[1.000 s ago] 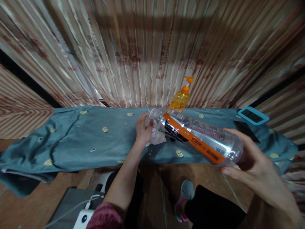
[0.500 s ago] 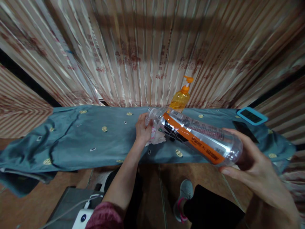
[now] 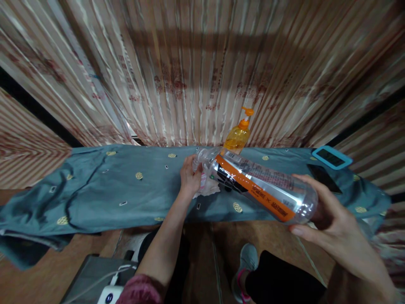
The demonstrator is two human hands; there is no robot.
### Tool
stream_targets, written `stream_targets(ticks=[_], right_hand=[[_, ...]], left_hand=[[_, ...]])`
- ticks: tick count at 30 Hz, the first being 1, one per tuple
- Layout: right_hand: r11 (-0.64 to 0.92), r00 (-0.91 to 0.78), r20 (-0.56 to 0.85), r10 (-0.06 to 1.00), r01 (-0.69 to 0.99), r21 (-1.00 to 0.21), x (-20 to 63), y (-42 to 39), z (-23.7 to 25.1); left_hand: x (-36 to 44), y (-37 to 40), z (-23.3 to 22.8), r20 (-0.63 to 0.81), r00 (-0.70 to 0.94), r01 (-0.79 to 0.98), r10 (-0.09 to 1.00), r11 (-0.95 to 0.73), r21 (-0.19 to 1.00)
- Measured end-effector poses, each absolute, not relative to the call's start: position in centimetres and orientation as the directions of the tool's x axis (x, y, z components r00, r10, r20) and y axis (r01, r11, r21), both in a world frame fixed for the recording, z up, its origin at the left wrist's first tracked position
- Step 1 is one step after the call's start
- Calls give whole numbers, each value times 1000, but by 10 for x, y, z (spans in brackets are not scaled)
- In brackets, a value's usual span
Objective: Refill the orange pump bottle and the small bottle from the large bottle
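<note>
A clear plastic bottle [image 3: 253,183] with an orange and black label is held tilted above the cloth-covered surface, its neck toward the left. My right hand [image 3: 332,223] grips it by the base, thumb below and fingers behind. My left hand [image 3: 190,177] is closed around the neck at the other end; whether a cap is there is hidden. Below the neck, close to my left hand, lies a crumpled whitish-pink tissue or cloth [image 3: 207,186], partly covered by the hand and bottle.
Behind the bottle stands an orange pump bottle [image 3: 237,137] of yellow liquid. A blue-framed device [image 3: 332,157] and a dark phone [image 3: 324,178] lie at the right on the grey-green cloth [image 3: 95,190]. A white power bank [image 3: 110,294] with a cable sits lower left. Curtains [image 3: 190,63] hang behind.
The view has tilted up slightly, so the surface and its things sit a little lower. Both hands keep their hold on the bottle, whose base has shifted slightly left.
</note>
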State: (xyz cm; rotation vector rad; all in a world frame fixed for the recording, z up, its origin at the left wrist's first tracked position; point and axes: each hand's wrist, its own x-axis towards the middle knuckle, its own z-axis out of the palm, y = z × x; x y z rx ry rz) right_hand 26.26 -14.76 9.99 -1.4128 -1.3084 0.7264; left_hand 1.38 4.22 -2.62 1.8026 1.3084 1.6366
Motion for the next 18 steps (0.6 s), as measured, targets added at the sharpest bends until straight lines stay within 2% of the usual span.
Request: stream_targets(ticks=[18], right_hand=[[158,199,229,953,320,-934,261,-146,100]], left_hand=[[13,42,-25,573,-104,386,813,-498,777]])
